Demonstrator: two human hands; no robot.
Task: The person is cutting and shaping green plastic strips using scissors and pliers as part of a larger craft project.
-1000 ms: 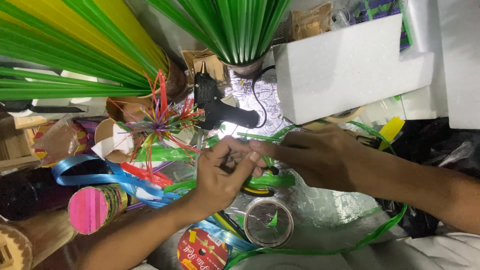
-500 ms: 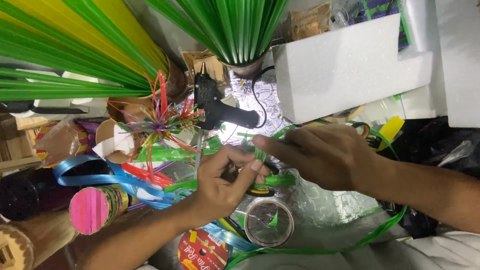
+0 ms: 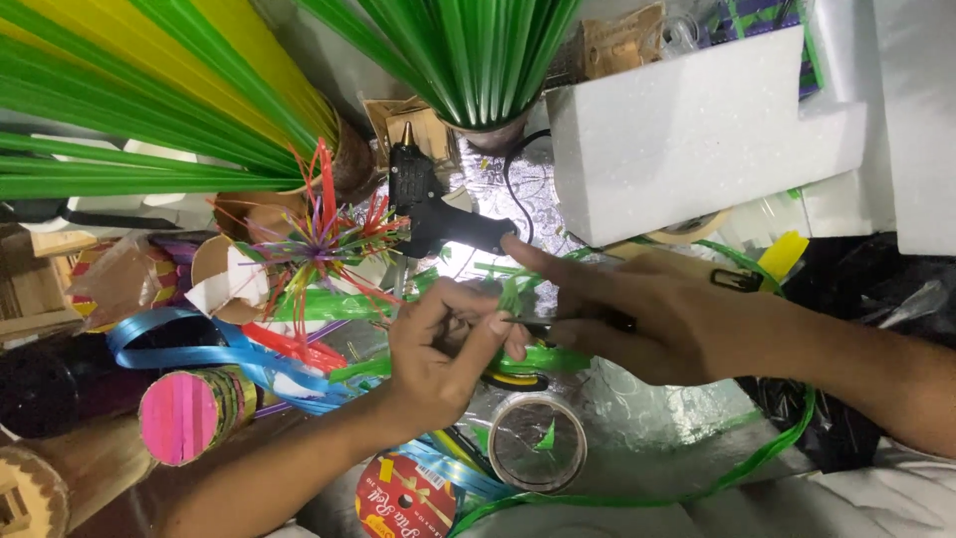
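My left hand (image 3: 438,354) pinches a short folded strip of green ribbon (image 3: 514,295) between thumb and fingertips, over a silver foil surface (image 3: 637,399). My right hand (image 3: 662,314) meets it from the right. It grips a thin black tool (image 3: 578,324) that lies across its fingers and points at the strip. Its index finger stretches out towards the handle of a black glue gun (image 3: 428,204). I cannot tell what kind of tool the black one is.
A white foam block (image 3: 697,130) stands at the back right. Fans of green and yellow strips (image 3: 149,90) fill the top left. A multicoloured ribbon burst (image 3: 319,244), blue ribbon (image 3: 169,334), a pink roll (image 3: 184,413), a clear tape roll (image 3: 536,441) and a red reel (image 3: 403,498) crowd the near side.
My right hand has shifted slightly right and stretched its index finger towards the glue gun. The black tool now shows in its grip. My left hand stays pinched on the green strip.
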